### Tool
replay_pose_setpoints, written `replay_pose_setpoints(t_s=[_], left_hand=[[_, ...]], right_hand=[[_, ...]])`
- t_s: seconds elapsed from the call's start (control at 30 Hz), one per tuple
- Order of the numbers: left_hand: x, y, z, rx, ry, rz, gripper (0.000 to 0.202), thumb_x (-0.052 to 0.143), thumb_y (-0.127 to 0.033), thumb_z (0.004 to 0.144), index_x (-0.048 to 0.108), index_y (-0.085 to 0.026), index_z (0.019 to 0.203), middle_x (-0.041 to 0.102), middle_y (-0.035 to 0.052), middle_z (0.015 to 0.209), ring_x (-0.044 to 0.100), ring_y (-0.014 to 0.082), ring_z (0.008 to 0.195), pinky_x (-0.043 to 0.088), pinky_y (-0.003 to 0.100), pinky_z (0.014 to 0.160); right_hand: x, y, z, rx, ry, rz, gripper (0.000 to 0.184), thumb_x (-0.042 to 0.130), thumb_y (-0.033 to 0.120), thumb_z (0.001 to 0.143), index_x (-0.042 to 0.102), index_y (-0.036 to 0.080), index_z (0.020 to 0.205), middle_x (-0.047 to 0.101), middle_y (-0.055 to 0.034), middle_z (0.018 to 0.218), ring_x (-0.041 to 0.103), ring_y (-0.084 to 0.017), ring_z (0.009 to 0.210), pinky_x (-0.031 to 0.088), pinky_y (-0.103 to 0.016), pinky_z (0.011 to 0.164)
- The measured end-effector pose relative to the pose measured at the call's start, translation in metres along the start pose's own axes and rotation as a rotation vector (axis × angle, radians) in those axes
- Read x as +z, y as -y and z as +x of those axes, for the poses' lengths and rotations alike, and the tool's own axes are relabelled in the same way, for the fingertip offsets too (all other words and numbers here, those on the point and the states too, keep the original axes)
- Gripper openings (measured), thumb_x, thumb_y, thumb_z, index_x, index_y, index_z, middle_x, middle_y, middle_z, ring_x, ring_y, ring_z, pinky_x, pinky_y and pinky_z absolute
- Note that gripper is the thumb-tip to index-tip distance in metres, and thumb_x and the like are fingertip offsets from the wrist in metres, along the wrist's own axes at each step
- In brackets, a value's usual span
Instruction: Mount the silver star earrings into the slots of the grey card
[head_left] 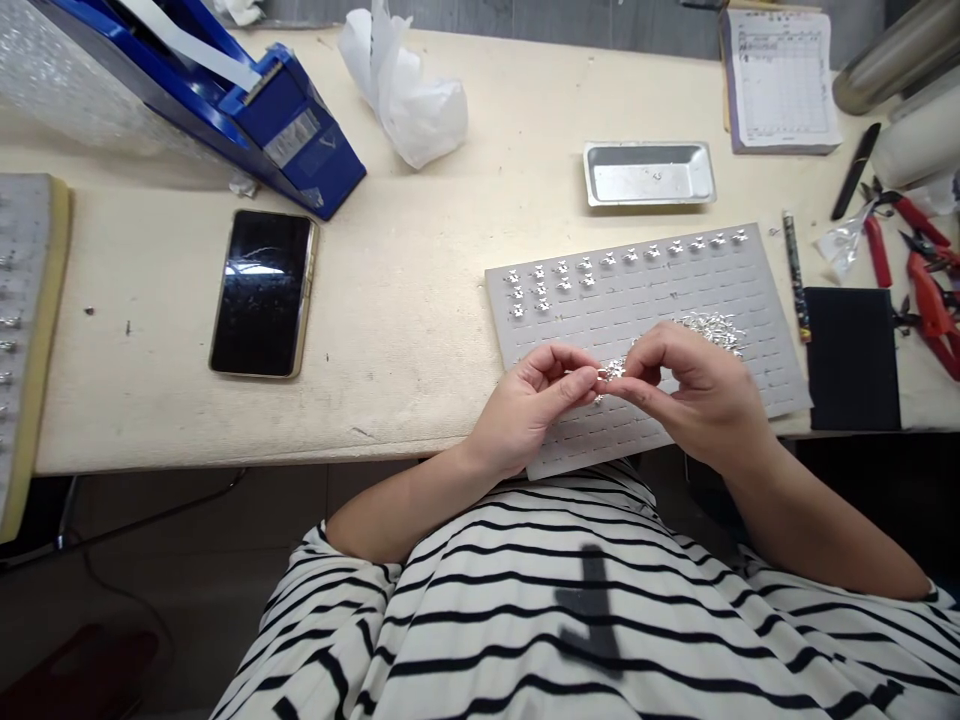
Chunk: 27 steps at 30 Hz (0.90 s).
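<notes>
My left hand (536, 402) and my right hand (690, 390) meet over a grey slotted foam board (637, 300). Between their fingertips is a small silver jewellery piece (614, 369), perhaps a ring; its exact kind is too small to tell. Thumb and forefinger are pinched on it from both sides. Similar silver pieces (609, 258) stand in rows in the slots along the board's far edge. Behind my right hand lies a loose heap of silver pieces (712, 328), partly covered by the fingers. One more small piece (598, 399) shows just below the fingertips.
Beyond the board sits a shallow metal tray (649, 176). A phone (264, 293) and a blue tape dispenser (300, 140) are at left, near another padded board (30, 330). Right are a black box (853, 358), a pen (796, 275), red-handled pliers (930, 295) and a form pad (784, 80).
</notes>
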<state>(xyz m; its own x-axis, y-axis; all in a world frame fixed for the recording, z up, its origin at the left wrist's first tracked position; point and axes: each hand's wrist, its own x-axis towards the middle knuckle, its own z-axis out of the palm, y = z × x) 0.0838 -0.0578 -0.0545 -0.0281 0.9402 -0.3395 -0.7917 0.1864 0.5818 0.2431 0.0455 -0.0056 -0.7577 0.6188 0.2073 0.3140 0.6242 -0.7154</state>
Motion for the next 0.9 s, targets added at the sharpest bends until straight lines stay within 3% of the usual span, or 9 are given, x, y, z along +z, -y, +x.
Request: replay_pose_setpoints(t_s=[0.13,0.23,0.37,0.53,0.77,0.9], left_hand=[[-0.001,0.0,-0.001,0.187,-0.027,0.103,0.015,0.084,-0.029,0.087,0.072,-0.021,0.088,0.069,-0.0004,0.099,0.065,0.0097,0.092,0.052,0.023,0.091],[-0.001,-0.004,-0.002,0.279,-0.082,0.131,0.016,0.084,-0.024,0.087,0.068,-0.021,0.087,0.067,-0.0001,0.109,0.067,0.011,0.101,0.051,0.026,0.1],[-0.001,-0.008,-0.003,0.161,-0.021,0.088,0.02,0.082,-0.027,0.089,0.065,-0.024,0.099,0.069,0.0013,0.114,0.069,0.0138,0.101,0.055,0.029,0.093],[-0.003,-0.004,-0.001,0.033,0.085,0.154,0.026,0.083,-0.032,0.088,0.07,-0.023,0.108,0.067,0.0019,0.105,0.064,0.0121,0.092,0.053,0.023,0.078],[-0.005,0.0,0.002,0.083,0.006,0.159,0.014,0.082,-0.031,0.089,0.073,-0.021,0.096,0.072,0.0004,0.094,0.065,0.0111,0.086,0.05,0.024,0.079],[-0.004,-0.001,0.001,0.156,-0.014,0.189,0.012,0.083,-0.027,0.088,0.073,-0.022,0.093,0.072,0.0002,0.097,0.065,0.0111,0.09,0.051,0.024,0.084]], right_hand=[[0.004,0.0,-0.003,-0.172,-0.102,-0.18,0.017,0.079,0.026,0.09,0.063,0.026,0.085,0.068,0.0,0.083,0.065,-0.017,0.073,0.055,-0.033,0.066],[0.007,0.001,-0.006,-0.186,-0.107,-0.165,0.018,0.079,0.022,0.09,0.062,0.027,0.091,0.073,-0.0014,0.095,0.071,-0.018,0.083,0.059,-0.034,0.074],[0.011,0.001,-0.007,-0.169,-0.116,-0.106,0.02,0.078,0.021,0.09,0.06,0.028,0.094,0.075,0.001,0.092,0.073,-0.018,0.082,0.061,-0.034,0.074],[0.013,-0.002,-0.009,-0.262,-0.112,-0.27,0.021,0.076,0.018,0.092,0.06,0.027,0.104,0.076,-0.0031,0.097,0.074,-0.018,0.085,0.062,-0.032,0.076],[0.012,-0.001,-0.012,-0.28,-0.092,-0.28,0.033,0.073,0.013,0.093,0.063,0.03,0.119,0.078,-0.0046,0.111,0.077,-0.019,0.097,0.065,-0.033,0.087],[0.012,0.001,-0.012,-0.224,-0.123,-0.204,0.033,0.072,0.009,0.092,0.068,0.031,0.116,0.078,-0.0017,0.106,0.077,-0.018,0.093,0.065,-0.032,0.084]])
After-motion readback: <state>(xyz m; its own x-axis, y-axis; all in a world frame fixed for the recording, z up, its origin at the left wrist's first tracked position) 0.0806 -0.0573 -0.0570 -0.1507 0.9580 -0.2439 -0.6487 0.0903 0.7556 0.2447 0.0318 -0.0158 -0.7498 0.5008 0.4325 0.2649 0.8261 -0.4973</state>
